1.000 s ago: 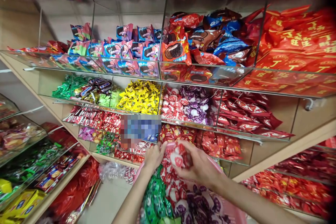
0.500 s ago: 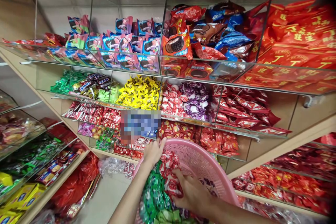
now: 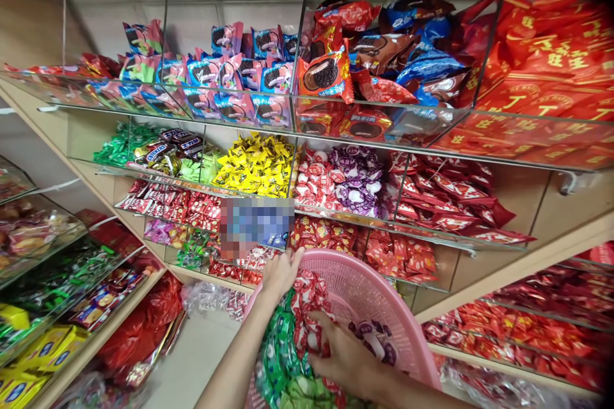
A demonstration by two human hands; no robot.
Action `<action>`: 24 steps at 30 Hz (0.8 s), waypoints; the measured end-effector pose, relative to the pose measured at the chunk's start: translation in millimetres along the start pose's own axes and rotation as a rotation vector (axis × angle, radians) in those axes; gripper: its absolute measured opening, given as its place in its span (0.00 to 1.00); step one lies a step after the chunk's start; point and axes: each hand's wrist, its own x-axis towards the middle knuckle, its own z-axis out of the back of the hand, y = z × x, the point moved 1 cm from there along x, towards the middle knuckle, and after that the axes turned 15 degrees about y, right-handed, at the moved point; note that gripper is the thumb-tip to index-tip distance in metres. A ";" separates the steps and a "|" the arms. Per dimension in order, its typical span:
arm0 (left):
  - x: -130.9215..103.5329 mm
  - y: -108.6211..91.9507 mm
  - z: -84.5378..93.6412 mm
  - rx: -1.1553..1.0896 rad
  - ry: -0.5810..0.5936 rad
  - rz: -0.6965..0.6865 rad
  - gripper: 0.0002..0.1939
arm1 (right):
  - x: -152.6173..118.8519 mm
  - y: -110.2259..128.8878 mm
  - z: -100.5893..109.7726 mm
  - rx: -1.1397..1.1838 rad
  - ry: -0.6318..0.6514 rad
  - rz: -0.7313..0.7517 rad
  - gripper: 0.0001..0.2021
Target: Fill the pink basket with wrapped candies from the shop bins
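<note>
A pink mesh basket (image 3: 407, 332) stands low in the middle, with red-and-white candies (image 3: 307, 297), green candies (image 3: 281, 348), light green ones (image 3: 307, 393) and purple-and-white ones (image 3: 377, 339) inside. My left hand (image 3: 282, 273) grips the basket's far rim, fingers closed over it. Inside the basket, my right hand (image 3: 343, 354) rests on the red-and-white candies with its fingers curved among them; the fingertips are partly hidden, so whether they hold any is unclear.
Glass-fronted shelves rise ahead, with yellow candies (image 3: 256, 166), wrapped cookies (image 3: 326, 77) and red packets (image 3: 542, 77). More shelves with green packs (image 3: 62, 275) stand at the left. A red plastic bag (image 3: 139, 332) lies lower left; red candies (image 3: 518, 329) are at the right.
My right hand has shifted slightly left and up among the candies, and more purple-and-white candies show beside it. My left hand stays on the rim.
</note>
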 end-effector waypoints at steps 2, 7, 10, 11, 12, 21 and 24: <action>-1.1 -0.9 1.0 0.005 0.010 0.009 0.37 | 2.1 -7.6 -1.4 0.099 -0.039 -0.019 0.28; -1.8 -1.5 1.8 0.031 0.005 0.006 0.38 | 9.4 -19.0 2.8 0.180 -0.083 -0.051 0.18; -1.0 -0.7 1.1 0.036 -0.004 -0.001 0.38 | 9.6 -17.2 8.2 0.211 -0.076 -0.030 0.16; -0.8 -0.5 0.9 0.036 -0.006 -0.004 0.38 | 8.5 -15.3 9.7 0.212 -0.084 -0.014 0.15; -0.7 -0.4 0.9 0.035 -0.006 -0.005 0.38 | 6.8 -12.8 10.9 0.201 -0.106 0.009 0.15; -1.4 -1.2 1.5 0.024 0.002 0.001 0.38 | -4.4 13.4 -6.4 -0.248 -0.096 0.212 0.19; -1.3 -0.7 1.0 0.020 0.005 -0.005 0.38 | 1.9 16.6 -16.2 -0.474 -0.049 0.174 0.18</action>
